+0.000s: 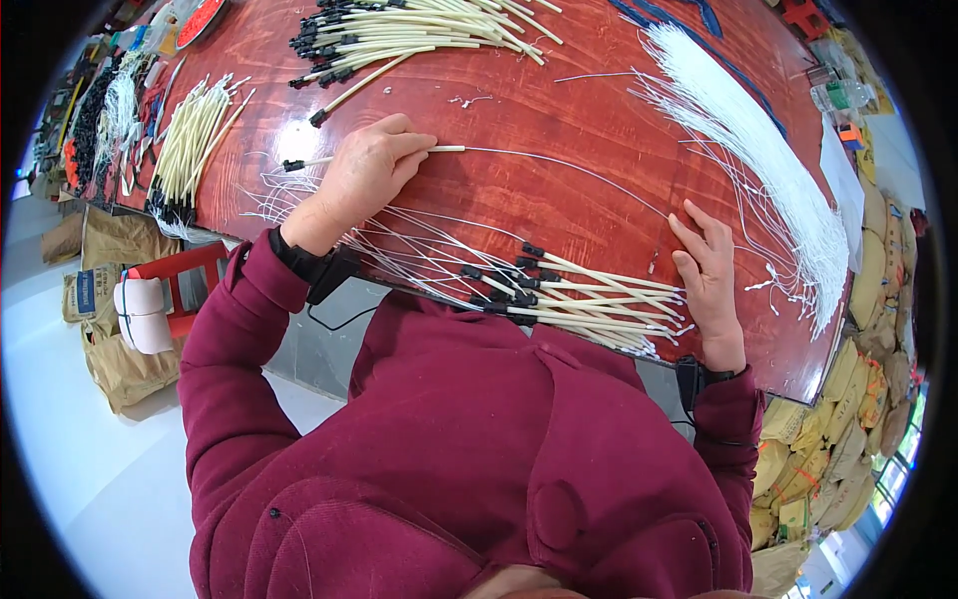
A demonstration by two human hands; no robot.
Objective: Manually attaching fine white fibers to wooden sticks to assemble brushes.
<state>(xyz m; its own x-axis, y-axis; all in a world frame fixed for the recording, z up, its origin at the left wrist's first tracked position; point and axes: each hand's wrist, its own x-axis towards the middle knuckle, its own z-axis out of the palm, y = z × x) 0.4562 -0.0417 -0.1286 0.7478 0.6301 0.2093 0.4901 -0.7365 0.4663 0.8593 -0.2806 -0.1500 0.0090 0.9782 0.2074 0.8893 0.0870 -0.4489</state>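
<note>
My left hand (371, 170) pinches a thin cream-coloured tube (449, 149) above the red table. A black connector (292, 166) caps the tube's left end. A thin white wire (569, 163) comes out of its right end and curves across to my right hand (707, 262). The right hand's fingers are stretched out and apart, with the wire reaching the fingertips; whether they press on it is hard to see. Just in front of me, between the hands, lies a loose pile of cream tubes (589, 299) with black connectors and white wires trailing left.
A bundle of cream tubes with black ends (419, 35) lies at the far side, another bundle (195, 145) at the left. A thick hank of white wires (748, 140) covers the table's right. Stacked sacks (848, 419) stand right, a red stool (185, 290) left.
</note>
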